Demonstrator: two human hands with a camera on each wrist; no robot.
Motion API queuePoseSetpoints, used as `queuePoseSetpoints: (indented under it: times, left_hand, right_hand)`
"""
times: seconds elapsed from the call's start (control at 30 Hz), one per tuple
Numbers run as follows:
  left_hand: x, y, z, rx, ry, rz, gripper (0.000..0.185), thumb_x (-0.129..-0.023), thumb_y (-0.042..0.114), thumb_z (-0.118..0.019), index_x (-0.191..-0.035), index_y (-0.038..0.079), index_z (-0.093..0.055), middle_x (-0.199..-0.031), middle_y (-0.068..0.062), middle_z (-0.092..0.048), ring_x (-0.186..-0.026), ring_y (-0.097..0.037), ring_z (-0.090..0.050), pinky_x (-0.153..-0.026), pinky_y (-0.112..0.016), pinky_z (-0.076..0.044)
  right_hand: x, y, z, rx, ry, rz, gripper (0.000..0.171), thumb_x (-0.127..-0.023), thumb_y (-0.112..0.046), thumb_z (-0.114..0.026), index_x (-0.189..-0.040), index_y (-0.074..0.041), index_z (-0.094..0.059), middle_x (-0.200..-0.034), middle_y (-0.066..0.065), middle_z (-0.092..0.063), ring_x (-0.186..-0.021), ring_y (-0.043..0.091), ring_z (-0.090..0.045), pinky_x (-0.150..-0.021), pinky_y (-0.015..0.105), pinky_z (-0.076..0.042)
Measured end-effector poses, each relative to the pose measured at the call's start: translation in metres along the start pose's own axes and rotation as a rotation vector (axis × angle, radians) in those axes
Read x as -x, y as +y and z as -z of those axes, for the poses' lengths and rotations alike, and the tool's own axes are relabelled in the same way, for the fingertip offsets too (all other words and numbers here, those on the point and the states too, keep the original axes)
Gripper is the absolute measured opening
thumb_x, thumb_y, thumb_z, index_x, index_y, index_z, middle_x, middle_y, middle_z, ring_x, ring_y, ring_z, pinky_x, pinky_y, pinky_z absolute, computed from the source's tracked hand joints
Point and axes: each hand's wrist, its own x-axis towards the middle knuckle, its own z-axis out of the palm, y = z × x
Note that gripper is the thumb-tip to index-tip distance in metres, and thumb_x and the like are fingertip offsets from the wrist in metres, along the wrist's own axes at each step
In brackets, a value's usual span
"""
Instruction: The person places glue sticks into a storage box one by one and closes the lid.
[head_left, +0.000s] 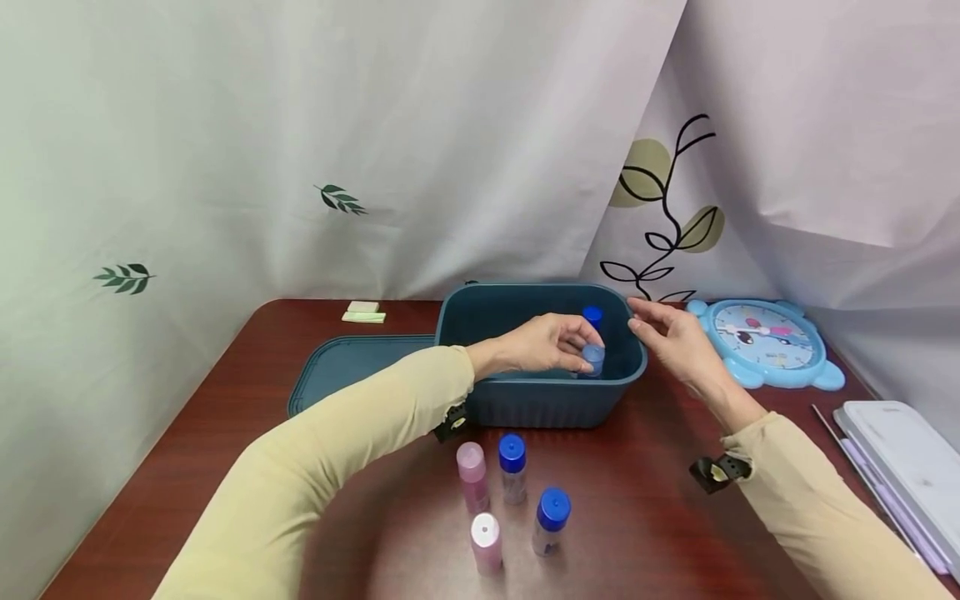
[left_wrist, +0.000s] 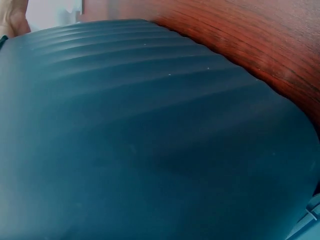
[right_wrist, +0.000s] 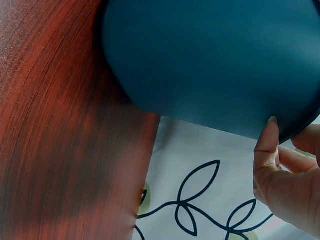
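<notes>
My left hand reaches into the dark blue storage box and pinches a small bottle with a light blue cap near the box's right end. Behind that bottle, a bottle with a darker blue cap stands inside the box. My right hand holds the box's right rim, one fingertip against the outer wall. In front of the box, two pink bottles and two clear bottles with blue caps stand on the table. The left wrist view is filled by the box's ribbed wall.
The flat box lid lies left of the box, partly behind the left sleeve. Two small pale pieces sit at the table's back edge. To the right are a light blue clock and a white case. A curtain hangs behind.
</notes>
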Motion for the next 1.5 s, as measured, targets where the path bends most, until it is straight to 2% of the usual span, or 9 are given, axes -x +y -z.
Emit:
queuePoseSetpoints:
  times: [0.2, 0.43, 0.5, 0.63, 0.83, 0.97, 1.07, 1.3, 1.5]
  left_hand:
    - [-0.001, 0.0, -0.002, -0.043, 0.028, 0.006, 0.032, -0.085, 0.0, -0.066, -0.116, 0.001, -0.057, -0.111, -0.015, -0.064, -0.095, -0.017, -0.066, -0.081, -0.024, -0.055]
    - [0.006, 0.004, 0.001, -0.129, 0.045, -0.008, 0.04, -0.086, 0.006, -0.067, -0.124, 0.005, -0.056, -0.123, -0.01, -0.061, -0.108, -0.017, -0.062, -0.085, -0.023, -0.053]
    - [0.011, 0.009, 0.005, -0.15, 0.05, -0.023, 0.042, -0.087, 0.009, -0.066, -0.127, 0.005, -0.054, -0.126, -0.01, -0.06, -0.111, -0.016, -0.061, -0.087, -0.022, -0.052]
    - [0.034, 0.017, 0.013, -0.141, 0.066, -0.082, 0.042, -0.09, 0.013, -0.064, -0.13, 0.005, -0.053, -0.128, -0.011, -0.059, -0.115, -0.018, -0.059, -0.09, -0.023, -0.051]
    - [0.093, 0.021, 0.019, 0.017, 0.039, -0.217, 0.035, -0.09, 0.004, -0.062, -0.123, -0.001, -0.055, -0.122, -0.015, -0.062, -0.111, -0.024, -0.061, -0.092, -0.032, -0.051]
    - [0.132, 0.007, 0.016, 0.11, 0.027, -0.197, 0.034, -0.088, 0.005, -0.065, -0.119, -0.004, -0.057, -0.119, -0.02, -0.062, -0.11, -0.031, -0.06, -0.092, -0.034, -0.051]
    - [0.152, -0.009, 0.011, 0.172, 0.042, -0.171, 0.037, -0.085, 0.008, -0.069, -0.117, -0.006, -0.057, -0.117, -0.023, -0.061, -0.11, -0.031, -0.06, -0.091, -0.036, -0.051]
    - [0.174, -0.042, -0.011, 0.331, 0.033, -0.134, 0.043, -0.082, 0.009, -0.073, -0.117, -0.008, -0.053, -0.115, -0.031, -0.055, -0.098, -0.017, -0.065, -0.084, -0.033, -0.055]
    - [0.179, -0.054, -0.022, 0.294, 0.066, -0.17, 0.038, -0.082, 0.004, -0.071, -0.114, -0.007, -0.054, -0.108, -0.03, -0.056, -0.092, -0.012, -0.064, -0.082, -0.032, -0.055]
  right_hand:
    - [0.001, -0.001, 0.0, -0.004, -0.004, -0.001, 0.047, -0.1, -0.021, -0.047, -0.139, 0.004, -0.04, -0.134, 0.029, -0.048, -0.12, 0.041, -0.05, -0.096, 0.047, -0.041]
    - [0.002, 0.001, 0.0, -0.003, 0.011, 0.001, 0.046, -0.099, -0.019, -0.048, -0.138, 0.004, -0.042, -0.133, 0.028, -0.05, -0.119, 0.039, -0.052, -0.093, 0.034, -0.048]
    - [0.001, 0.0, 0.0, -0.002, 0.009, 0.002, 0.046, -0.099, -0.02, -0.047, -0.139, 0.004, -0.041, -0.133, 0.028, -0.049, -0.119, 0.039, -0.052, -0.093, 0.034, -0.048]
    - [0.0, 0.0, 0.0, -0.004, -0.003, 0.0, 0.047, -0.1, -0.021, -0.046, -0.14, 0.003, -0.04, -0.135, 0.028, -0.047, -0.12, 0.04, -0.051, -0.095, 0.044, -0.043]
    - [-0.001, 0.0, 0.001, 0.01, -0.009, -0.007, 0.048, -0.1, -0.022, -0.046, -0.141, 0.002, -0.038, -0.136, 0.027, -0.047, -0.118, 0.04, -0.052, -0.095, 0.049, -0.043]
    - [0.0, 0.001, 0.0, 0.011, -0.007, -0.012, 0.048, -0.1, -0.022, -0.046, -0.141, 0.001, -0.038, -0.135, 0.028, -0.047, -0.118, 0.041, -0.051, -0.095, 0.05, -0.042]
    - [0.001, 0.001, 0.001, 0.013, -0.003, -0.012, 0.048, -0.1, -0.023, -0.046, -0.141, 0.002, -0.039, -0.135, 0.028, -0.047, -0.118, 0.041, -0.051, -0.095, 0.051, -0.042]
    - [0.002, 0.0, 0.001, 0.015, -0.002, -0.01, 0.048, -0.1, -0.023, -0.046, -0.141, 0.002, -0.039, -0.135, 0.028, -0.047, -0.117, 0.041, -0.051, -0.096, 0.051, -0.042]
    - [0.001, 0.001, 0.001, 0.02, -0.007, -0.008, 0.049, -0.1, -0.024, -0.046, -0.141, 0.002, -0.039, -0.135, 0.028, -0.047, -0.117, 0.041, -0.052, -0.095, 0.051, -0.043]
